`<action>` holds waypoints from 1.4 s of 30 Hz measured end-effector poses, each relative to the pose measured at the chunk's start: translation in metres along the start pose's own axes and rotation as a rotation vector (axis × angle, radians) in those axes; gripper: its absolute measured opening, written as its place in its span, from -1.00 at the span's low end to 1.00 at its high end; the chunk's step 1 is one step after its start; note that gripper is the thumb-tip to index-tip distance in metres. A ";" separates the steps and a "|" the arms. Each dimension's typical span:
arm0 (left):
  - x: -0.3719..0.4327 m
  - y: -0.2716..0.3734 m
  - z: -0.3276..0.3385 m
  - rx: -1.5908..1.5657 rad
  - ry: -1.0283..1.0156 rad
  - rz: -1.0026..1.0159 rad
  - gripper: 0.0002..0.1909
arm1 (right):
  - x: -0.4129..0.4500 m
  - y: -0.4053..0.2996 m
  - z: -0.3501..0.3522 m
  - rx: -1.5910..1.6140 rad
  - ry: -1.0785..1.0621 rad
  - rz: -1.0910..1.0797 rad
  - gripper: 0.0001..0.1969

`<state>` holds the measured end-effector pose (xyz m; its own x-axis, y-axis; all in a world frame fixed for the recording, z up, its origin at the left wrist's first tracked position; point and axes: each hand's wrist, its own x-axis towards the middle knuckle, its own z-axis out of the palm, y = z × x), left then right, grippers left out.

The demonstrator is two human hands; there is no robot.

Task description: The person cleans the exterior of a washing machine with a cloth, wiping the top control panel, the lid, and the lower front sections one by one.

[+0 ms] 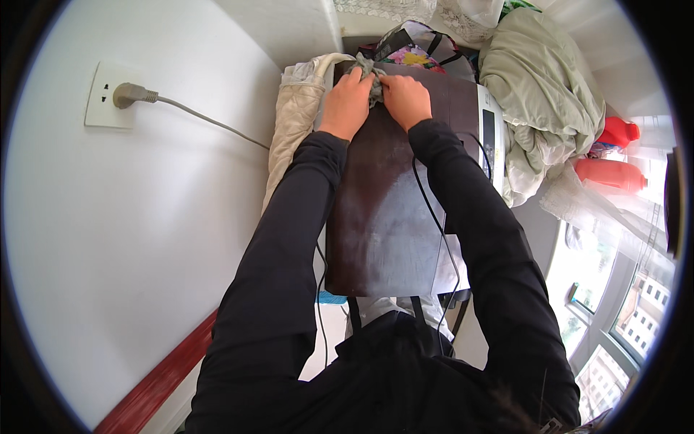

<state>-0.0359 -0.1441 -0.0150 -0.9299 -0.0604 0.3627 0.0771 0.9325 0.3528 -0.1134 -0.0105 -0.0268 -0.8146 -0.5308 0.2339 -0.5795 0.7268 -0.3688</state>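
A grey-green cloth (375,93) is bunched at the far end of a dark brown lid (393,217), which looks like the top of a washing machine. My left hand (348,100) grips the cloth from the left, its fingers curled into the folds. From the other side my right hand (405,99) holds it too, thumb and fingers pressed against it. The cloth rests on the lid by its far edge. A whitish, streaky sheen covers the near part of the lid. Along the right side runs a white control panel (490,135) with a dark display strip.
A cream quilted cover (295,114) hangs at the left, beside a wall socket with a plug (130,96). A flowered bag (415,54) stands behind the lid. Pale green bedding (542,87) and red bottles (610,173) crowd the right. A black cable (434,214) crosses the lid.
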 end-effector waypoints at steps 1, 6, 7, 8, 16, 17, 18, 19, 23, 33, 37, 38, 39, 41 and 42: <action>-0.011 0.006 -0.003 -0.028 -0.031 0.002 -0.50 | -0.016 0.001 -0.005 0.005 -0.019 -0.028 -0.82; -0.087 0.054 -0.024 -0.119 -0.084 0.032 -0.50 | -0.112 -0.010 -0.030 0.032 -0.120 -0.035 -0.81; -0.107 0.060 -0.035 -0.122 -0.116 0.013 -0.50 | -0.132 -0.022 -0.035 0.067 -0.128 -0.031 -0.79; -0.126 0.069 -0.041 -0.121 -0.139 0.009 -0.50 | -0.154 -0.027 -0.038 0.092 -0.103 -0.049 -0.76; -0.197 0.109 -0.067 -0.078 -0.232 0.009 -0.55 | -0.238 -0.046 -0.066 0.201 -0.258 -0.039 -0.73; -0.193 0.109 -0.064 -0.051 -0.218 0.024 -0.59 | -0.234 -0.044 -0.064 0.208 -0.259 -0.038 -0.73; -0.184 0.106 -0.061 -0.046 -0.222 0.026 -0.59 | -0.225 -0.042 -0.062 0.184 -0.257 -0.033 -0.74; -0.174 0.103 -0.056 -0.028 -0.214 0.010 -0.59 | -0.216 -0.040 -0.059 0.161 -0.257 -0.027 -0.74; -0.110 0.088 -0.028 0.005 -0.160 -0.001 -0.57 | -0.159 -0.016 -0.042 0.133 -0.163 0.040 -0.74; 0.034 0.033 0.029 0.038 -0.045 -0.066 -0.50 | -0.006 0.033 0.003 0.010 0.146 0.098 -0.81; 0.062 0.026 0.043 0.132 -0.040 -0.167 -0.58 | 0.028 0.041 0.010 -0.003 0.140 0.117 -0.73; 0.069 0.029 0.044 0.152 -0.066 -0.184 -0.59 | 0.034 0.044 0.011 -0.005 0.101 0.148 -0.74; 0.072 0.030 0.046 0.168 -0.091 -0.197 -0.60 | 0.036 0.048 0.014 -0.006 0.106 0.149 -0.74; 0.072 0.030 0.043 0.150 -0.067 -0.149 -0.59 | 0.037 0.054 0.015 -0.043 0.144 0.107 -0.89; 0.067 0.027 0.041 0.136 -0.056 -0.113 -0.58 | 0.032 0.051 0.013 -0.037 0.148 0.109 -0.89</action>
<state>-0.1110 -0.1083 -0.0159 -0.9488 -0.1511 0.2775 -0.0747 0.9606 0.2676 -0.1681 0.0040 -0.0493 -0.8658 -0.3804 0.3251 -0.4862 0.7932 -0.3666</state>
